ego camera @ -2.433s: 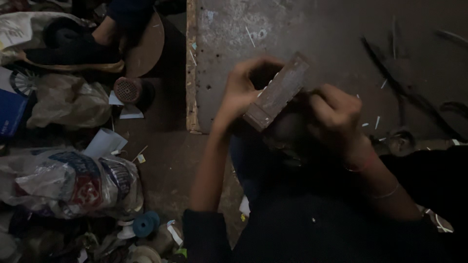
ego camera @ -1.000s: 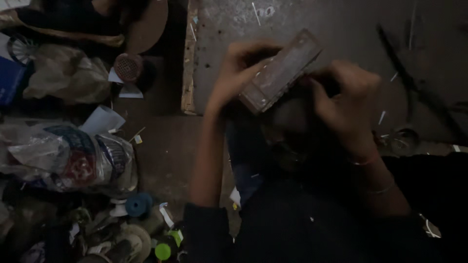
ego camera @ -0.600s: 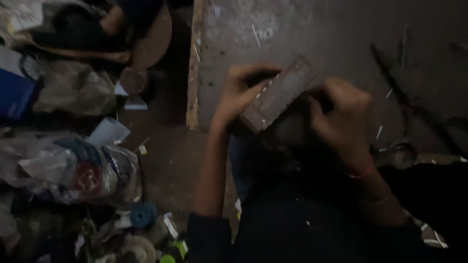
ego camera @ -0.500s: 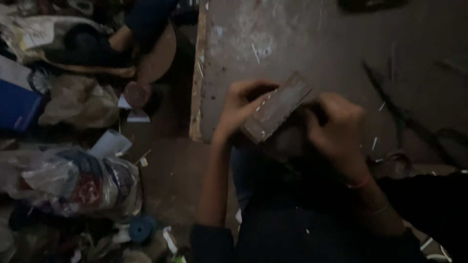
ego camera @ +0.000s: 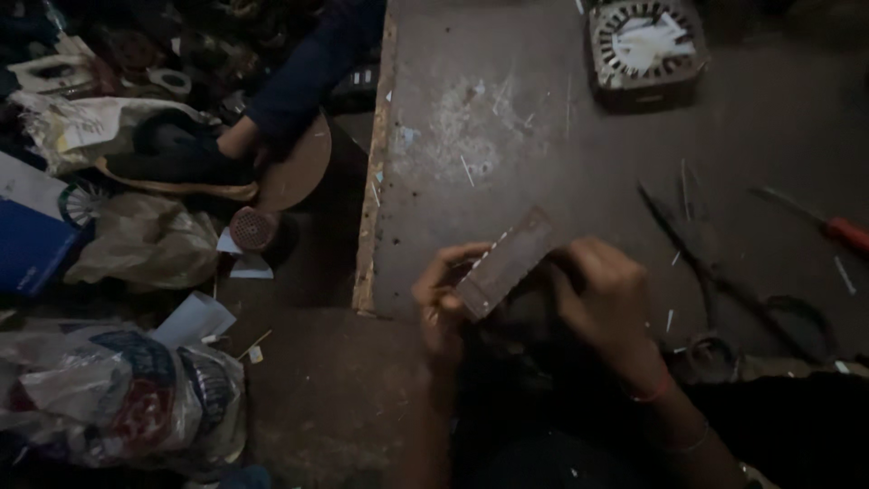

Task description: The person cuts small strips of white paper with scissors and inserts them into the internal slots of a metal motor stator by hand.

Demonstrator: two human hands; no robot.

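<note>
Both hands grip a flat grey metal block (ego camera: 503,263) at the near edge of the worn board (ego camera: 507,136); the left hand (ego camera: 441,299) pinches its lower end; the right hand (ego camera: 605,297) clasps its right side; scissors (ego camera: 724,272) lie just right.

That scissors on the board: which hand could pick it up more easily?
Probably the right hand. It sits nearest the scissors, which lie just to its right on the board. The left hand grips the far end of the block.
</note>
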